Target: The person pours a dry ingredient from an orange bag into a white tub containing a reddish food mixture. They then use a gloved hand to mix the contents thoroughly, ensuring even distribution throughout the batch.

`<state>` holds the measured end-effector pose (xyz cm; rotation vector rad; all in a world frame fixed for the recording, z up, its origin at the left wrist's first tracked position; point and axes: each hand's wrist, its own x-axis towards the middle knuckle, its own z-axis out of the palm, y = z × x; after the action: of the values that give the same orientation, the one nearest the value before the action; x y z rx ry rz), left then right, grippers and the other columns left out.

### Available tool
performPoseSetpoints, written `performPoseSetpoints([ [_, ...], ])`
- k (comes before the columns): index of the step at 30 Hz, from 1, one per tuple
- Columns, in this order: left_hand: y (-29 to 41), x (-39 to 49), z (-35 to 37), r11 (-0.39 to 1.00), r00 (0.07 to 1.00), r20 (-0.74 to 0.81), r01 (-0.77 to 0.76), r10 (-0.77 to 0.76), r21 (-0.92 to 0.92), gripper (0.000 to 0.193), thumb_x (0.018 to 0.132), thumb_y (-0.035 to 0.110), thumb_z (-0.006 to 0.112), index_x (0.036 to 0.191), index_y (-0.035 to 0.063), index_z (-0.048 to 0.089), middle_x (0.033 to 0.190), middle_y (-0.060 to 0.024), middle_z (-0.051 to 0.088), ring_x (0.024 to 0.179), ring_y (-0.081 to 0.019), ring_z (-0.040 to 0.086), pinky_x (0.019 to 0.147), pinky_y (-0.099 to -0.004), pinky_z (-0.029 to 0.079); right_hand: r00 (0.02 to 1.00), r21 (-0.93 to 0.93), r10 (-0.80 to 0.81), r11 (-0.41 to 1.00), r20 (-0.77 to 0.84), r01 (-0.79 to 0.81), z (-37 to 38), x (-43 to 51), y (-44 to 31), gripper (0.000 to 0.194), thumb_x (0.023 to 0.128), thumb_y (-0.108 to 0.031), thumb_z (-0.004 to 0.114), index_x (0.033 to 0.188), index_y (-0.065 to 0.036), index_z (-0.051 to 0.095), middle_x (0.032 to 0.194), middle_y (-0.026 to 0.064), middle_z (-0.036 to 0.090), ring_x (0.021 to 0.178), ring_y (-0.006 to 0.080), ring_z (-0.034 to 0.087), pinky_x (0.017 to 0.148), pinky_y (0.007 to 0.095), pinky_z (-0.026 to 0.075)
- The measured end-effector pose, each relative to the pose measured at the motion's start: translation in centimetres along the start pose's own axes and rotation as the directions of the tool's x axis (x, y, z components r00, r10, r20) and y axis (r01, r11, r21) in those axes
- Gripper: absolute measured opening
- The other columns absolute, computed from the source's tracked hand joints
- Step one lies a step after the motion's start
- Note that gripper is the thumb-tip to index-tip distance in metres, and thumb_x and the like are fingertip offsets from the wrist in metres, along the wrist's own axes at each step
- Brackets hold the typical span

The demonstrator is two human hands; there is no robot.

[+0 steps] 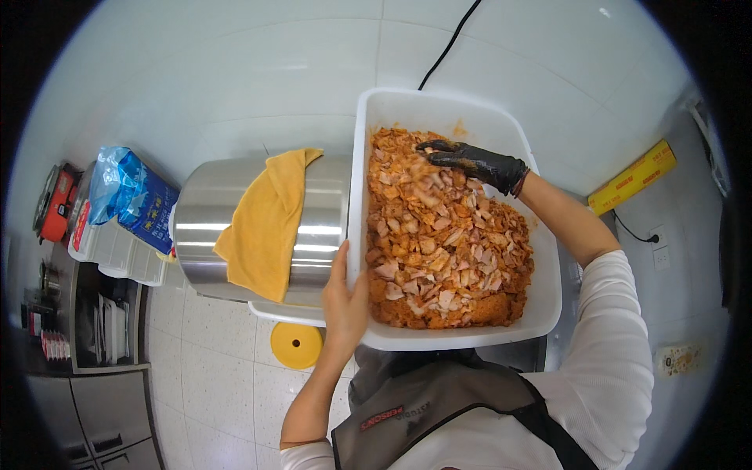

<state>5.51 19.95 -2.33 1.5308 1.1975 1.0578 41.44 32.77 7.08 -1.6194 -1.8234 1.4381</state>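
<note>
A deep white plastic tub [458, 339] lies before me, holding a thick layer of chopped meat-like pieces [446, 247] coated in orange-red seasoning. Paler pieces are scattered over the top, and a finer, crumbly orange mass shows along the near edge. My left hand [345, 299], bare, grips the tub's left rim near its front corner. A black glove, smeared with seasoning, covers my right hand [470, 164], which is over the far part of the food with its fingers parted. Just beneath it some pieces are blurred by motion.
Left of the tub, a steel cylindrical vessel [200, 235] carries a yellow cloth [264, 229]. A blue printed bag [138, 200] stands beyond it. A yellow roll box [634, 176] and a wall socket [659, 238] are at right. A round yellow object [285, 346] sits lower left.
</note>
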Motion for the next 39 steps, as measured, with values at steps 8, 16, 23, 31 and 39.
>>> performPoseSetpoints([
  [8,-0.5,0.1,0.3,0.999,1.000,-0.017,0.017,-0.017,-0.029,0.058,0.105,0.005,0.059,0.160,-0.0039,0.044,0.146,-0.0339,0.063,0.135,-0.0417,0.064,0.113,-0.0430,0.048,0.874,-0.919,-0.449,0.235,0.187,0.318,7.8,7.5,-0.6,0.071,0.096,-0.062,0.073,0.144,-0.009,0.068,0.142,0.0238,0.064,0.132,0.0422,0.061,0.113,0.0522,0.048],
  [16,-0.8,-0.2,0.3,0.999,1.000,-0.028,0.009,-0.010,-0.032,0.059,0.105,0.004,0.058,0.161,-0.0038,0.044,0.149,-0.0332,0.061,0.140,-0.0405,0.061,0.115,-0.0419,0.046,0.988,-0.901,-0.121,0.432,-0.091,-0.030,-1.2,8.3,12.1,0.061,0.106,-0.031,0.058,0.162,-0.009,0.048,0.163,0.0270,0.048,0.148,0.0417,0.050,0.119,0.0521,0.046],
  [23,-0.3,-0.2,0.2,0.993,0.997,-0.013,0.068,-0.070,-0.095,0.059,0.105,0.004,0.058,0.161,-0.0037,0.043,0.150,-0.0321,0.061,0.141,-0.0390,0.061,0.117,-0.0418,0.045,0.999,-0.868,0.049,0.495,-0.024,-0.045,-6.7,0.7,19.0,0.066,0.102,-0.043,0.071,0.163,-0.030,0.048,0.152,0.0263,0.056,0.122,0.0411,0.068,0.101,0.0488,0.057],
  [31,-0.7,-0.1,0.3,0.995,0.999,-0.004,0.043,-0.044,-0.092,0.058,0.104,0.004,0.059,0.160,-0.0044,0.044,0.152,-0.0333,0.059,0.143,-0.0432,0.058,0.118,-0.0435,0.044,0.999,-0.790,-0.029,0.612,0.042,0.051,-5.9,7.8,6.1,0.043,0.109,-0.043,0.061,0.131,-0.006,0.068,0.126,0.0193,0.073,0.120,0.0361,0.068,0.106,0.0480,0.052],
  [39,0.5,-0.4,-0.4,0.997,0.998,0.008,0.057,-0.056,-0.058,0.059,0.105,0.002,0.060,0.162,-0.0016,0.045,0.151,-0.0274,0.061,0.139,-0.0284,0.061,0.114,-0.0368,0.047,0.986,-0.959,0.013,0.236,0.164,0.157,-1.0,27.8,4.9,0.028,0.097,-0.028,0.062,0.108,-0.010,0.081,0.114,0.0150,0.079,0.106,0.0354,0.075,0.094,0.0480,0.059],
])
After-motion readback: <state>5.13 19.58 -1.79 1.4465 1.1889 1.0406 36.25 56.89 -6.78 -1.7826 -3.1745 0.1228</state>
